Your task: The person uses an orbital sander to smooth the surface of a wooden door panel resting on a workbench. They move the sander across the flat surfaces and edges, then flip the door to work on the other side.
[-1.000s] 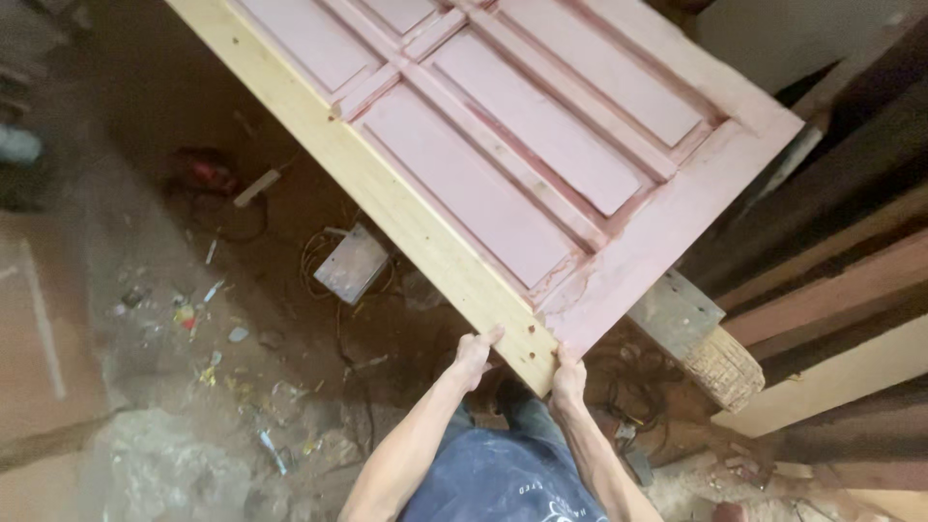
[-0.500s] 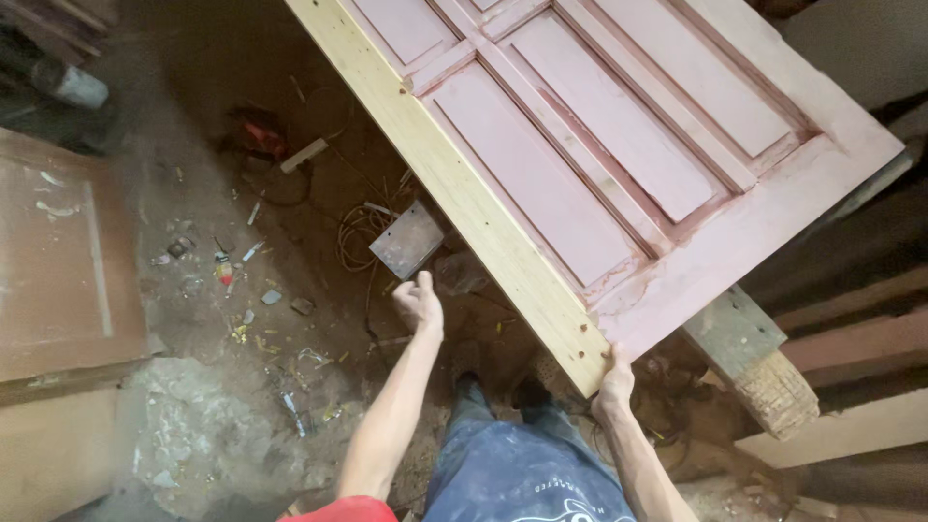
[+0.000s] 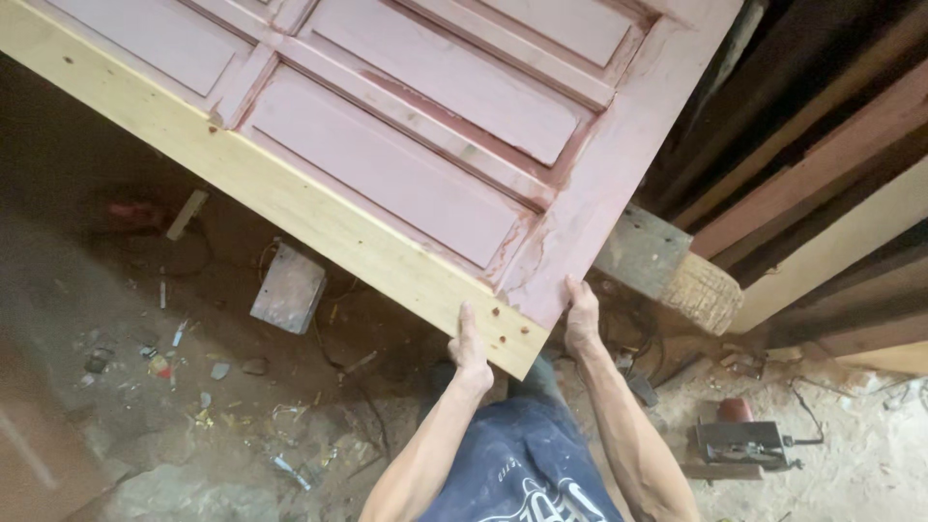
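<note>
A large panelled wooden door (image 3: 406,164), pink on its face with a bare yellow strip along one edge, fills the upper part of the head view, tilted above the floor. My left hand (image 3: 471,348) grips the yellow strip near the door's lower corner. My right hand (image 3: 581,317) holds the pink end edge right beside that corner. Both forearms reach up from my blue trousers at the bottom middle.
A thick grey timber block (image 3: 667,266) lies under the door's end at right. Dark and pale planks (image 3: 831,184) lean along the right side. A power tool (image 3: 739,445) sits on sawdust at lower right. A flat metal box (image 3: 288,288), cables and scraps litter the dirt floor.
My left hand, which was off the door and reaching toward the floor half a second ago, is back on the yellow edge. The view has swung right.
</note>
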